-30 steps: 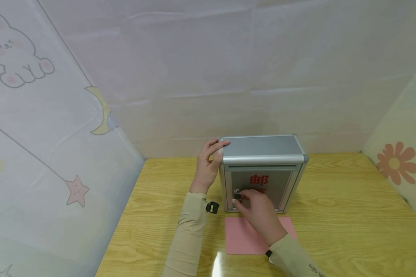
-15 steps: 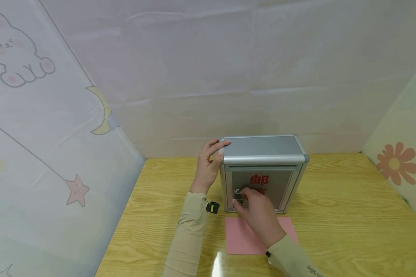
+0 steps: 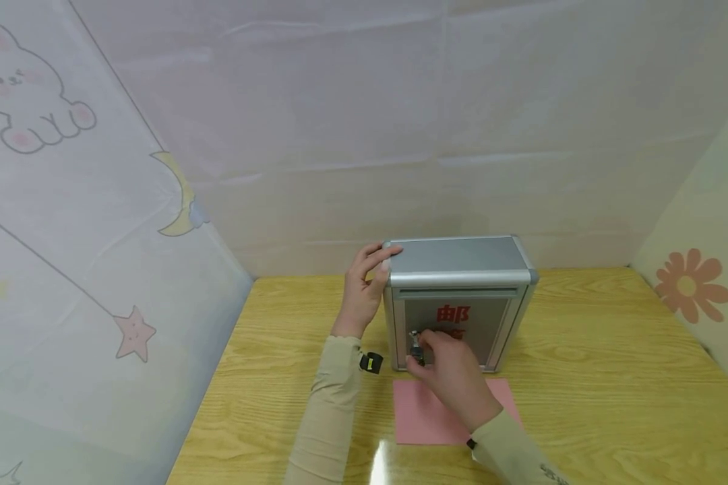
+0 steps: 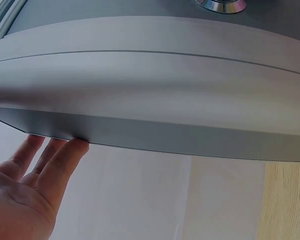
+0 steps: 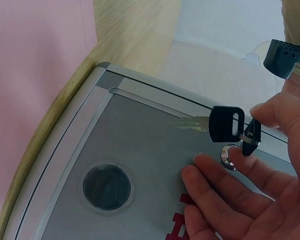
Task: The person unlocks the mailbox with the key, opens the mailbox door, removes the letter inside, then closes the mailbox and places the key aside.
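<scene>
A silver-grey metal mailbox [image 3: 461, 256] with red characters on its front stands upright on the table. My left hand [image 3: 359, 303] rests at its upper left corner, index finger lying on the top; in the left wrist view its fingertips [image 4: 80, 144] touch the box's edge. Low on the front, my right hand [image 3: 458, 380] pinches a black-headed key [image 5: 252, 136] between thumb and index finger, right at the round chrome lock [image 5: 225, 157]. A second key [image 5: 226, 124] with a black head dangles from it, blade pointing away. Fingers partly cover the lock.
Pink paper [image 3: 421, 414] lies flat on the wood-grain table [image 3: 588, 377], just before the mailbox and under the right forearm. A pale fabric backdrop [image 3: 364, 168] rises behind the table, with patterned side panels left and right. A round dark window [image 5: 106, 187] sits in the mailbox front.
My right fingertips and the key have shifted slightly downward, and more silver shows between the key's black head and the lock. My left hand and the mailbox stay in place.
</scene>
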A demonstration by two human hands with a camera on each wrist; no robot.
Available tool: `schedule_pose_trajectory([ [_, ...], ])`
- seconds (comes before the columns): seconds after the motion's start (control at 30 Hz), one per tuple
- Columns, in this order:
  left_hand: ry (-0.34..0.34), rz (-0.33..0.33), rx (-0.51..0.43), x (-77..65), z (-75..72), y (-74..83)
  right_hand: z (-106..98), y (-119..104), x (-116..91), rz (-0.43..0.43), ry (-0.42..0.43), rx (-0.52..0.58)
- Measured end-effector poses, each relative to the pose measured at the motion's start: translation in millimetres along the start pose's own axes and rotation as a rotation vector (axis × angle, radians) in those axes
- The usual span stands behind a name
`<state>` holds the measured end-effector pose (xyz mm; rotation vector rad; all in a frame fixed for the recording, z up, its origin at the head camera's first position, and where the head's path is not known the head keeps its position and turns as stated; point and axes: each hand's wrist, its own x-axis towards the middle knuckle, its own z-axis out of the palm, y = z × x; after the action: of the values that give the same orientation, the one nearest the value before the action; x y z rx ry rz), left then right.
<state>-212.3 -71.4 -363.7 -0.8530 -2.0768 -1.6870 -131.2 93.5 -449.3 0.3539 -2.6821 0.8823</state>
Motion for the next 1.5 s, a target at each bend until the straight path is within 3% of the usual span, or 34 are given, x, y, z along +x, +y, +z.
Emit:
schedule_pose_trajectory([
  [0.33,-0.001,-0.003,-0.007,-0.3,0.5,-1.2,-19.4,14.3,-16.6,0.08,-0.162,0.038],
  [0.73,0.0,0.002,-0.011,3.1,0.2,-0.1,-40.4,79.5,-42.1,0.273,-0.307,0.125],
  [0.93,0.003,0.002,-0.02,3.1,0.7,-0.3,-53.2,116.3,-53.8,0.358,-0.312,0.132],
  [1.1,0.001,-0.013,-0.009,2.5,-0.3,0.9,-60.8,140.5,-61.0,0.358,-0.269,0.061],
  [1.5,0.001,0.0,-0.012,2.3,0.1,-0.4,-68.2,163.0,-71.7,0.412,-0.299,-0.073],
])
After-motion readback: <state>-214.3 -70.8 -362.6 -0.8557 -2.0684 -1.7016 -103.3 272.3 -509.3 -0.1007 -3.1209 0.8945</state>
